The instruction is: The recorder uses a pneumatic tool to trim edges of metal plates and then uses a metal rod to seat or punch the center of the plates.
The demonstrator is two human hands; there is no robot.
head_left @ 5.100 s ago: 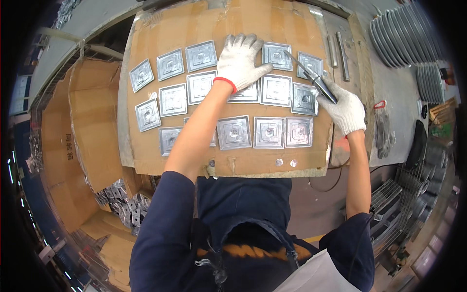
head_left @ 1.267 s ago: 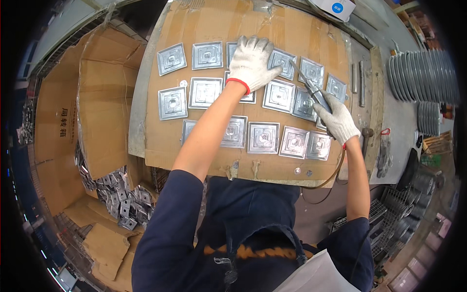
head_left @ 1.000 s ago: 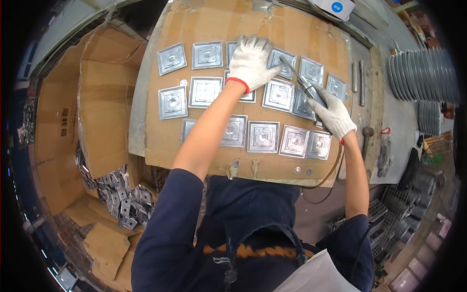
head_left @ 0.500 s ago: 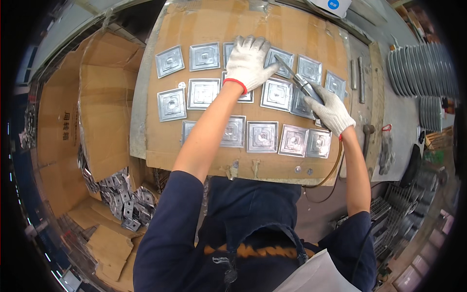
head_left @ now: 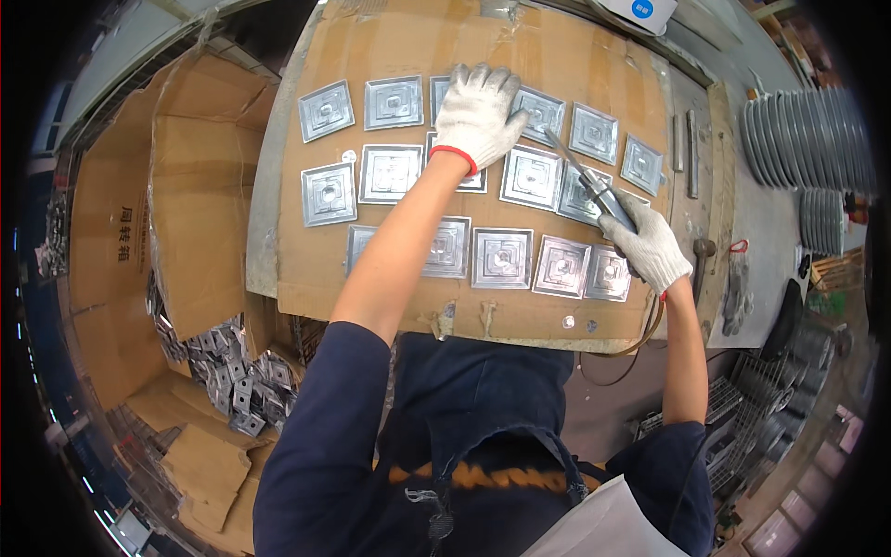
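Left hand (head_left: 478, 111) is lying open, pressing flat on a square metal plate (head_left: 461, 167). Right hand (head_left: 645, 243) is gripping a pen-like tool (head_left: 587, 178), tip reaching toward neighbouring plate (head_left: 531, 176); keep firm downward pressure.

Square metal plates (head_left: 502, 257) lie in three rows on a cardboard sheet (head_left: 418, 37) covering the table (head_left: 770, 223). The gloved left hand (head_left: 476, 112) presses flat on a plate in the top rows. The gloved right hand (head_left: 647, 244) wraps around a metal tool (head_left: 594, 183), its tip over a plate (head_left: 532, 176) beside the left hand. An open cardboard box (head_left: 190, 232) with loose plates stands at the left.
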